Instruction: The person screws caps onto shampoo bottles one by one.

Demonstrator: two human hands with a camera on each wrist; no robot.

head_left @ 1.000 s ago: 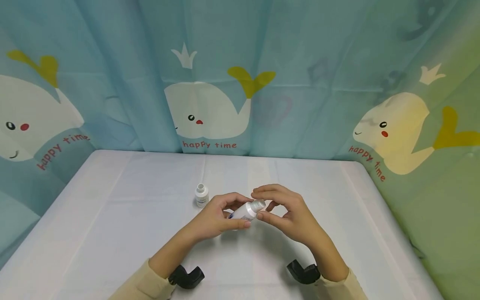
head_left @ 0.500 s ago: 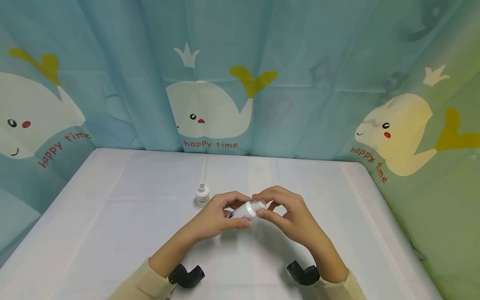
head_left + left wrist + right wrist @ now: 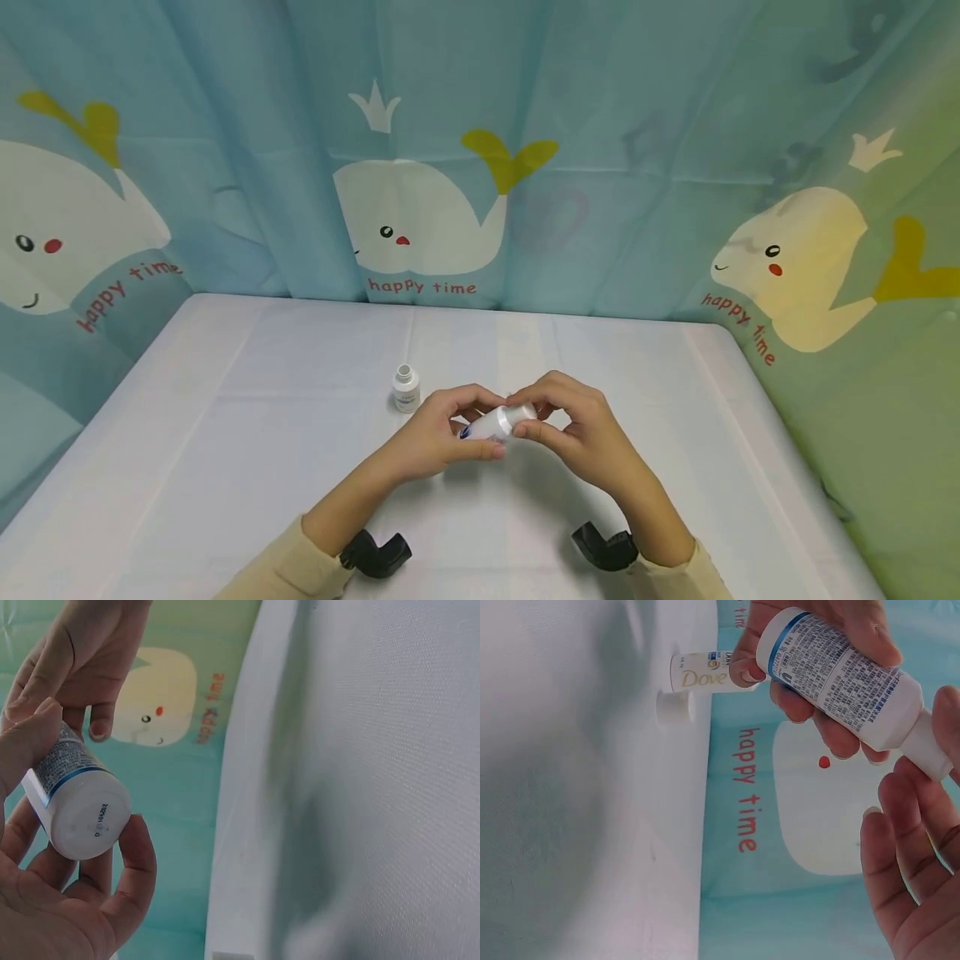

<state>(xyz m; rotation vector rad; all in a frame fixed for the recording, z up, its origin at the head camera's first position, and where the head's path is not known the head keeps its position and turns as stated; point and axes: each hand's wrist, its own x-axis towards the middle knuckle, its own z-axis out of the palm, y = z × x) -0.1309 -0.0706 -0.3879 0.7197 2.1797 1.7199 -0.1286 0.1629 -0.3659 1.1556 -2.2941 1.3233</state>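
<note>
My left hand holds a white bottle tilted above the table, its top toward the right. Small dark print covers the bottle's label, with a blue band near the base. My right hand pinches the narrower white cap at the top between thumb and fingers. In the left wrist view the bottle's round base faces the camera, and the left fingers curl round the body. Behind the left hand, a second small white bottle stands upright with its mouth uncovered; the right wrist view shows "Dove" on it.
A loose white cap lies on the table beside the Dove bottle. The white-covered table ends at a blue-green curtain with whale prints. Black wrist mounts sit below both hands.
The right fingers have closed in on the cap, the index finger coming down onto it. The left hand and its bottle have hardly moved. The Dove bottle stays in its place.
</note>
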